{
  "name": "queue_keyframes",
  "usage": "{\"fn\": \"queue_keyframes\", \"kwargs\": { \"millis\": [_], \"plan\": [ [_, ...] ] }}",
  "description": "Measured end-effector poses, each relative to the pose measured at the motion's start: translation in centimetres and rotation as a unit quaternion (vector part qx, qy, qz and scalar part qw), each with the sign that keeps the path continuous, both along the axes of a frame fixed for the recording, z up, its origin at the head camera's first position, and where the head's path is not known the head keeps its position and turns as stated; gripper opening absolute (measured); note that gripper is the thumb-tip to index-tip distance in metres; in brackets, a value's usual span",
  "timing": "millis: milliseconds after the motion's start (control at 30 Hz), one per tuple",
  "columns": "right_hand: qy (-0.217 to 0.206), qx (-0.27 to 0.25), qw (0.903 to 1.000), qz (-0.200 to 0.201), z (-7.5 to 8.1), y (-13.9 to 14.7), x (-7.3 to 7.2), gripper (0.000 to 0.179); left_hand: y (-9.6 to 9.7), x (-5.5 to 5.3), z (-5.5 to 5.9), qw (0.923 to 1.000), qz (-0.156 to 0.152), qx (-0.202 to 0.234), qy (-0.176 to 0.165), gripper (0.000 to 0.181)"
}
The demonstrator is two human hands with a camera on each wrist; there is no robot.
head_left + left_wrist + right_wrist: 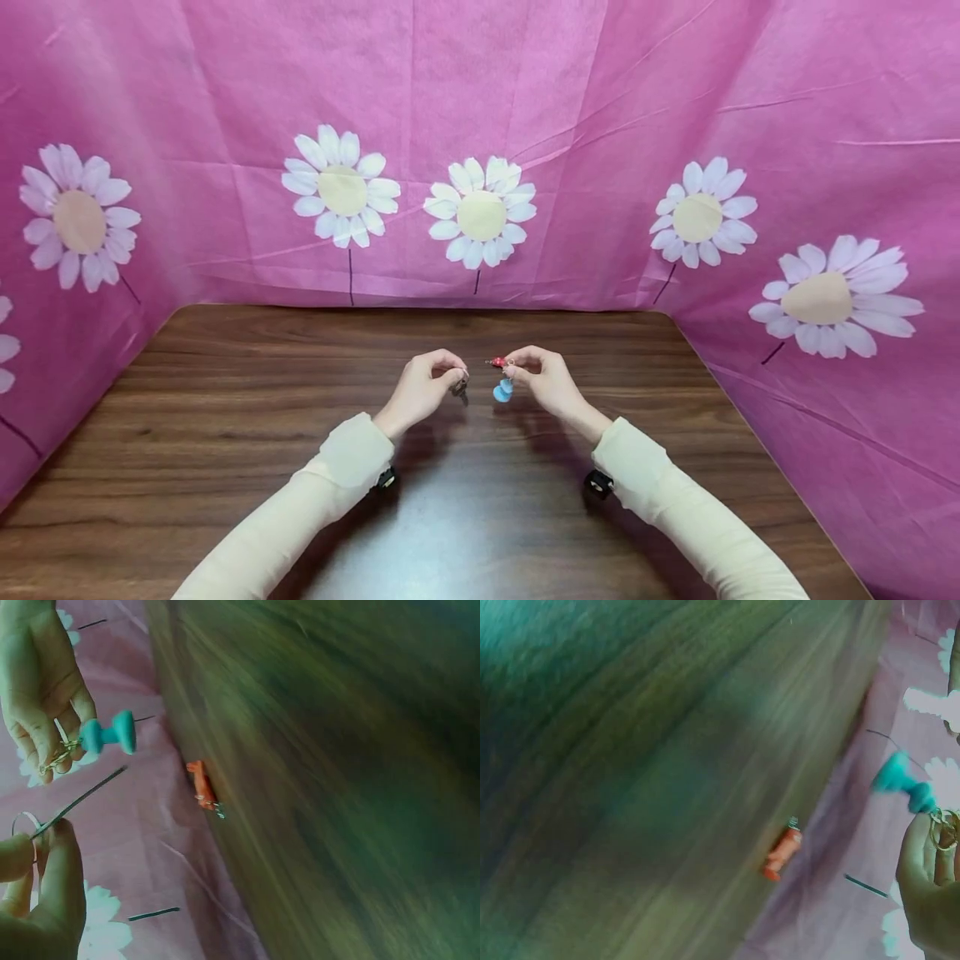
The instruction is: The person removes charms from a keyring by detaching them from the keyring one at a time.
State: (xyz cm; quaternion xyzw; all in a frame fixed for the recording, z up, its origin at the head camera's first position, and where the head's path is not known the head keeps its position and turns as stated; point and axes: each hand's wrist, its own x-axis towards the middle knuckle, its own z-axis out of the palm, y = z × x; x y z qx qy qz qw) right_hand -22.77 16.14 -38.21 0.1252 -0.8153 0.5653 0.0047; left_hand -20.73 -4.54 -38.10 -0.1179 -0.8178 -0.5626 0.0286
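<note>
My left hand [422,385] pinches a thin metal ring between thumb and fingertips, and a dark key [461,390] hangs from it. Seen edge-on in the left wrist view, the key [82,799] shows as a slim bar beside its ring [26,823]. My right hand [547,379] grips the gold chain and ring [943,829] of a blue dumbbell-shaped keychain charm [502,391], which dangles below the fingertips. Both hands are above the table, facing each other with a small gap between them. A red charm [199,784] with a small metal chain lies on the table beyond them.
The brown wood-grain table [225,433] stretches out on both sides of the hands. Pink cloth [480,83] printed with white daisies hangs along its back and sides. Each wrist carries a small black camera, the left one [386,478] under the sleeve cuff.
</note>
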Motion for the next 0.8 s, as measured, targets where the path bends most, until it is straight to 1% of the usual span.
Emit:
{"fn": "queue_keyframes", "kwargs": {
  "millis": [67, 100, 167, 200, 300, 400, 500, 633, 700, 767, 800],
  "plan": [
    [-0.049, -0.046, 0.9977, 0.002, -0.4, -0.1, -0.5, 0.025, 0.0, -0.6, -0.4, 0.9992, -0.023, 0.013, -0.029, 0.005],
    [-0.074, -0.068, 0.9949, 0.002, -0.7, -0.2, -0.8, 0.027, -0.1, -0.8, -0.7, 0.9974, -0.038, 0.030, -0.054, 0.006],
    [-0.120, -0.097, 0.9880, 0.003, -1.4, -0.3, -1.3, 0.029, -0.2, -1.4, -1.2, 0.9897, -0.072, 0.065, -0.105, 0.010],
    [-0.138, -0.106, 0.9847, 0.006, -1.7, -0.2, -1.6, 0.029, -0.3, -1.7, -1.6, 0.9842, -0.087, 0.082, -0.130, 0.012],
    [-0.179, -0.105, 0.9781, 0.017, -2.7, 0.0, -2.3, 0.029, -0.7, -2.5, -2.5, 0.9717, -0.115, 0.093, -0.184, 0.014],
    [-0.188, -0.082, 0.9781, 0.033, -3.3, 0.2, -3.2, 0.029, -1.2, -3.4, -3.2, 0.9670, -0.127, 0.079, -0.206, 0.012],
    [-0.182, -0.061, 0.9807, 0.035, -3.7, 0.7, -3.9, 0.029, -1.8, -4.4, -3.6, 0.9669, -0.125, 0.065, -0.212, 0.012],
    [-0.159, -0.002, 0.9866, 0.037, -4.2, 1.7, -4.3, 0.026, -2.4, -5.1, -4.0, 0.9713, -0.110, 0.041, -0.207, 0.015],
    [-0.142, 0.034, 0.9885, 0.038, -4.5, 2.1, -4.5, 0.023, -2.7, -5.4, -4.0, 0.9759, -0.110, 0.010, -0.188, 0.015],
    [-0.123, 0.064, 0.9894, 0.042, -4.7, 2.5, -4.5, 0.020, -2.9, -5.7, -4.0, 0.9806, -0.114, -0.043, -0.153, 0.013],
    [-0.112, 0.075, 0.9897, 0.047, -4.8, 2.6, -4.5, 0.018, -3.0, -5.8, -4.0, 0.9813, -0.121, -0.076, -0.129, 0.012]
  ]
}}
